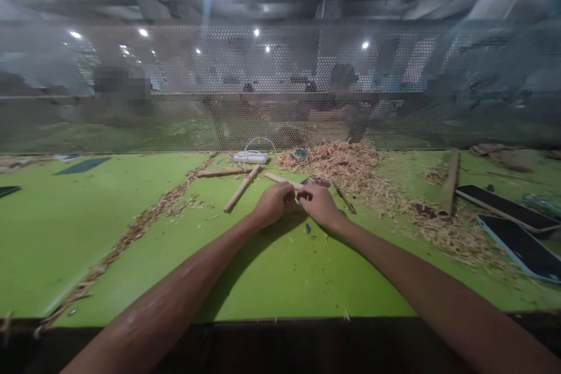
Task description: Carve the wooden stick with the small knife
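My left hand (276,203) and my right hand (319,203) meet over the middle of the green table (280,280), fingers curled. What they pinch, if anything, is too small to make out. A pale wooden stick (283,180) lies just beyond them, its near end reaching my fingertips. Left of my left hand rests another round wooden stick (242,189), slanted. A thin dark tool (345,198) lies right of my right hand.
Wood shavings (339,160) are heaped at the back and trail right. A white power strip (250,157) with a cable sits behind the sticks. Two phones (508,208) and a wooden piece (449,184) lie at right. A perforated screen (280,82) stands behind the table.
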A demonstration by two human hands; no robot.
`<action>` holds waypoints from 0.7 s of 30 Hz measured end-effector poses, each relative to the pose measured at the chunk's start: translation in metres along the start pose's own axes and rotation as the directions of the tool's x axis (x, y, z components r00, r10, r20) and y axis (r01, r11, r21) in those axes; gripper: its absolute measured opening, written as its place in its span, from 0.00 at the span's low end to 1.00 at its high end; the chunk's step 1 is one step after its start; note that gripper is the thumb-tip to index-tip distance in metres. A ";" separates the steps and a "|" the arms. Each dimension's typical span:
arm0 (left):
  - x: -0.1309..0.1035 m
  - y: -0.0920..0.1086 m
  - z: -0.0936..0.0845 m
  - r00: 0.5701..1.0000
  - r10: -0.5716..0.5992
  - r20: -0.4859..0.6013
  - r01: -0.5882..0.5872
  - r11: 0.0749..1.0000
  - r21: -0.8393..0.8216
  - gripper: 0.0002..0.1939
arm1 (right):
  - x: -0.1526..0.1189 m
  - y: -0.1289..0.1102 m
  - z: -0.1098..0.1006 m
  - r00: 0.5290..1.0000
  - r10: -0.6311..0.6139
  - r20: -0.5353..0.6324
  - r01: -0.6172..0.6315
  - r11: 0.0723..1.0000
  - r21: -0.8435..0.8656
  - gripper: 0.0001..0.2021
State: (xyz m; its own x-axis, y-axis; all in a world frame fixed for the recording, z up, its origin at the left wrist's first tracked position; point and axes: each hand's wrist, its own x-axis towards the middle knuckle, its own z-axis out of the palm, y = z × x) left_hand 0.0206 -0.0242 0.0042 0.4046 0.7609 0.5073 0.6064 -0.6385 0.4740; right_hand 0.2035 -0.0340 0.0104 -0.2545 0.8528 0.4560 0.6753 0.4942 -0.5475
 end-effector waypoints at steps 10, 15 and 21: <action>-0.001 0.000 0.002 1.000 -0.014 -0.013 0.014 1.000 0.014 0.09 | -0.006 -0.011 0.003 0.999 0.043 0.029 -0.044 0.997 0.058 0.08; -0.001 0.000 0.001 0.998 -0.059 0.036 0.060 0.998 -0.004 0.08 | -0.004 -0.006 0.004 0.999 0.041 0.022 -0.041 0.999 0.031 0.08; 0.000 -0.002 0.003 0.999 -0.019 0.043 0.019 1.000 -0.007 0.11 | -0.003 0.002 0.007 1.000 0.006 0.000 -0.006 1.000 0.025 0.08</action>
State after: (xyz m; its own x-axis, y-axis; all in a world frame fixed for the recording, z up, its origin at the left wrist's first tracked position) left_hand 0.0212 -0.0226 0.0012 0.4224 0.7771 0.4666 0.6093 -0.6245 0.4885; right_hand 0.2008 -0.0340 0.0028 -0.2501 0.8558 0.4528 0.6592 0.4930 -0.5677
